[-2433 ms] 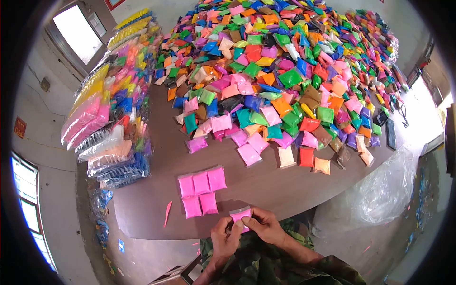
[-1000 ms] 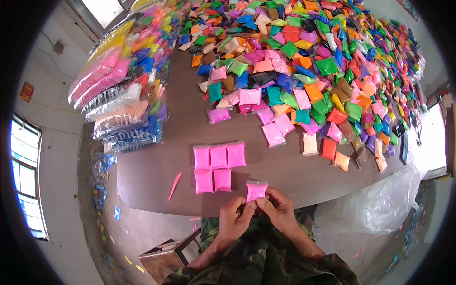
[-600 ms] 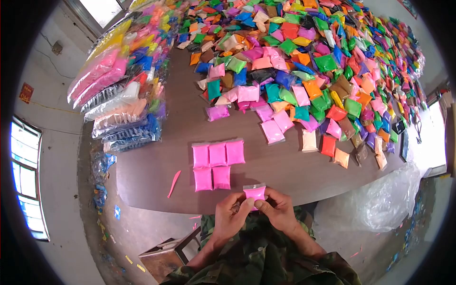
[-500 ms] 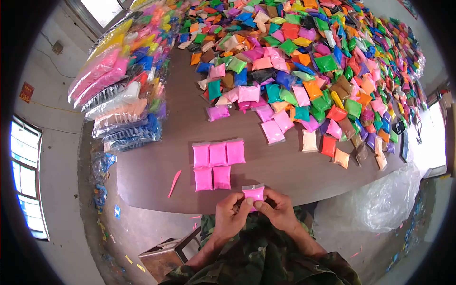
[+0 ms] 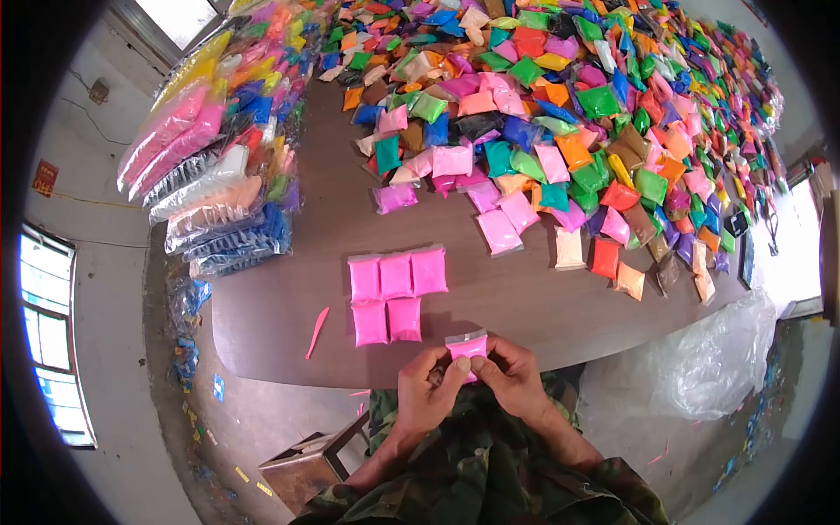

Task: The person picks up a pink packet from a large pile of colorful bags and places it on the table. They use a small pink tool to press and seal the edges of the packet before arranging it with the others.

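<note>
Between my two hands, just over the table's front edge, is a small pink packet [image 5: 466, 346] in clear plastic, its clear top strip facing away from me. My left hand [image 5: 426, 385] pinches its left side with the thumb on top. On the right side, my right hand [image 5: 514, 381] grips it the same way, thumb pressing near the middle. Beyond them several matching pink packets [image 5: 395, 276] lie flat in two rows, three in the far row and two in the near one. Left of these rests a thin pink plastic knife [image 5: 318, 333].
A large heap of small coloured packets [image 5: 525, 131] covers the back and right of the brown table [image 5: 289, 306]. Stacked larger bags [image 5: 210, 175] stand at the left. Clear plastic sheeting [image 5: 700, 367] hangs at the right edge, and a stool [image 5: 315, 464] stands below left.
Both thumbs have shifted slightly on the pink packet, which stays in my hands. The view has tilted a little; the packets on the table keep their arrangement.
</note>
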